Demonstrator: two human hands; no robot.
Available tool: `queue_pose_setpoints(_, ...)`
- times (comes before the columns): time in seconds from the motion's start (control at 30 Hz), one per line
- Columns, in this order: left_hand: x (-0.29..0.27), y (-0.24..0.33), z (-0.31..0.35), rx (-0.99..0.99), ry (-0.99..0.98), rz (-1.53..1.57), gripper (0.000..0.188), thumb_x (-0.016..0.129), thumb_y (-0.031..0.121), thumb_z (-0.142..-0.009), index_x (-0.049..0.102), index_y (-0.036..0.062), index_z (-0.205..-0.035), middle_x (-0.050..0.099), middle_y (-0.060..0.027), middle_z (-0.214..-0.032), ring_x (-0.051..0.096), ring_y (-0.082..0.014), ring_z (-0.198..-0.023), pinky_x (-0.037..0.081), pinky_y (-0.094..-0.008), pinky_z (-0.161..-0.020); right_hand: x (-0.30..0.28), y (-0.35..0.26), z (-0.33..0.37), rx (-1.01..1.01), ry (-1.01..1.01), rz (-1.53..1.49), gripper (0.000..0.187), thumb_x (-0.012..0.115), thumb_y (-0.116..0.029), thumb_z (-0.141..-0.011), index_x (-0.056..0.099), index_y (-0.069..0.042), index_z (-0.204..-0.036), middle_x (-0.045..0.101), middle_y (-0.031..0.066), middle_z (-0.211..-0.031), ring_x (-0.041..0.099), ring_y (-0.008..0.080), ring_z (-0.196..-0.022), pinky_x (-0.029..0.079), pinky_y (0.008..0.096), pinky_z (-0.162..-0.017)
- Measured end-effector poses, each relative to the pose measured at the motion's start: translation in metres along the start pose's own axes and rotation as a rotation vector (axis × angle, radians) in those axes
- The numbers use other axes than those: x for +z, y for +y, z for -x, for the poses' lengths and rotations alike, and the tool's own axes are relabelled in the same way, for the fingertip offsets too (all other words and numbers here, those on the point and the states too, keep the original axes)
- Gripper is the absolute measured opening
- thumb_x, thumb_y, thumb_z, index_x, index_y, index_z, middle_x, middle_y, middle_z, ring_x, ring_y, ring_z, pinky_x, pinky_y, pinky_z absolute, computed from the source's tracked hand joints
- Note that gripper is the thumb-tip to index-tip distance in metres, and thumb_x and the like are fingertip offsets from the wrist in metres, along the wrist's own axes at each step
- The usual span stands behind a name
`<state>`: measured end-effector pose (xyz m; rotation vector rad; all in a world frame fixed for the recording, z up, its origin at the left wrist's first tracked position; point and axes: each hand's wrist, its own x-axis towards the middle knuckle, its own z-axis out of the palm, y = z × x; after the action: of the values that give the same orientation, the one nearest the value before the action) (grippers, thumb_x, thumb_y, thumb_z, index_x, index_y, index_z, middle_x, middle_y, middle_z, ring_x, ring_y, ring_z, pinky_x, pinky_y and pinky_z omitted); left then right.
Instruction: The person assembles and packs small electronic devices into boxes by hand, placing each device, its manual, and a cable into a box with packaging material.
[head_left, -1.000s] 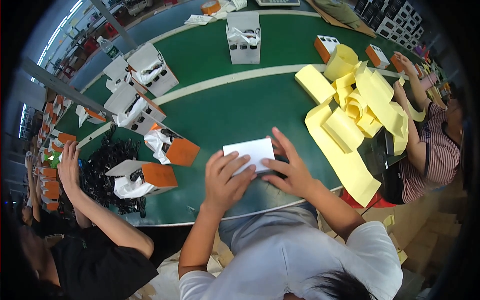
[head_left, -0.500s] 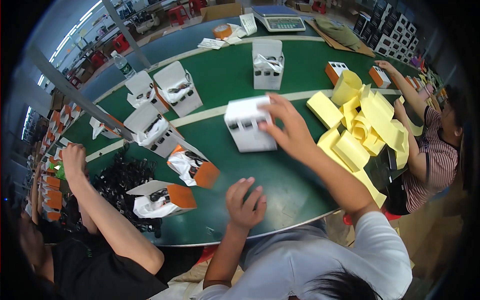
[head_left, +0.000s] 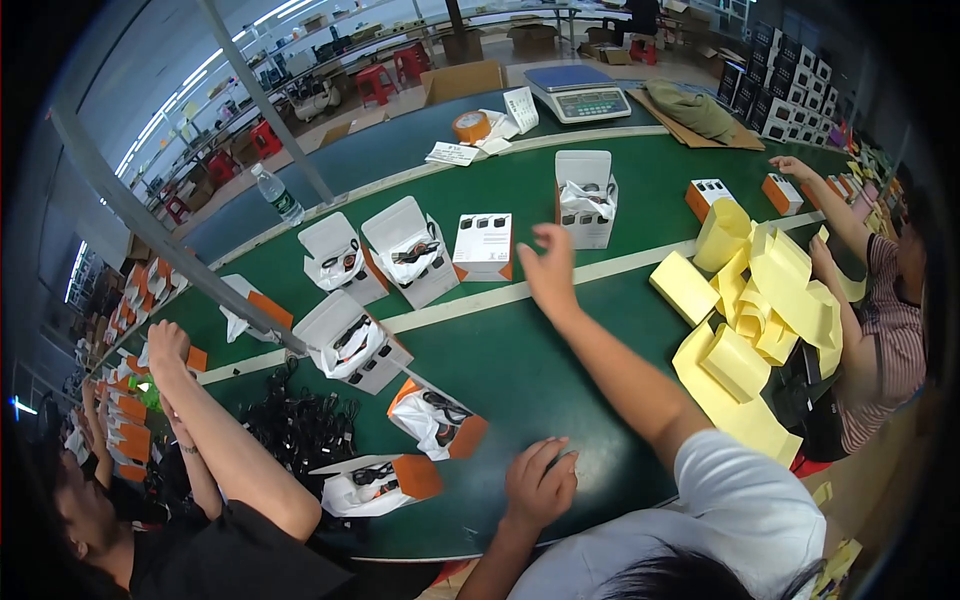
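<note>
My right hand [head_left: 550,268] hovers over the green table with its fingers apart and nothing in them. Just left of it stands a closed white-and-orange box [head_left: 483,247], beyond the pale strip; a gap separates the two. Farther off, an open-lidded box [head_left: 585,205] with white wrapping and dark cables stands upright. Near the front edge my left hand [head_left: 540,483] is loosely curled, its fingers a little apart, holding nothing visible. To its left lie two open boxes, an orange-sided one [head_left: 437,420] and a tipped one [head_left: 378,484], both with cables in white wrapping.
More open boxes [head_left: 410,255] stand at left, near a heap of black cables [head_left: 300,415] and a co-worker's arm [head_left: 235,450]. Yellow card sleeves [head_left: 770,290] pile up at right beside another co-worker. A scale [head_left: 585,95], tape roll [head_left: 471,126] and bottle [head_left: 278,195] sit behind.
The closed box has moved from under my right hand to beside the open boxes, and that hand has let go. My left fingers have curled in. The whole view has shifted.
</note>
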<state>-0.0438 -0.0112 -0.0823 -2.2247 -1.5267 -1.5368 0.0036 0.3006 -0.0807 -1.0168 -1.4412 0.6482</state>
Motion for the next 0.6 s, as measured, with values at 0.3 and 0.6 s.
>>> queue_pose_setpoints(0.3,0.016,0.004,-0.005,0.01,-0.012,0.106,0.03,0.068,-0.002,-0.077,0.07,0.008,-0.105,0.069,-0.011,-0.116,0.068,-0.0312,-0.096,0.057,-0.0389,-0.08,-0.14,0.104,-0.118,0.341,-0.035,-0.053,0.107,0.085,-0.002,-0.061,0.032,-0.002,-0.154,0.055,0.0186,-0.142,0.058,0.0327,-0.127,0.047,0.0422,-0.107)
queue_pose_setpoints(0.6,0.012,0.024,-0.014,-0.173,0.003,0.181,0.014,0.064,-0.006,-0.087,0.069,-0.0007,-0.1,0.071,-0.0183,-0.107,0.071,-0.0327,-0.096,0.058,-0.0386,-0.083,-0.133,-0.035,0.027,0.018,0.106,0.109,0.076,0.084,-0.015,-0.064,0.054,-0.005,-0.133,0.058,0.0166,-0.119,0.056,0.0367,-0.113,0.046,0.0443,-0.101)
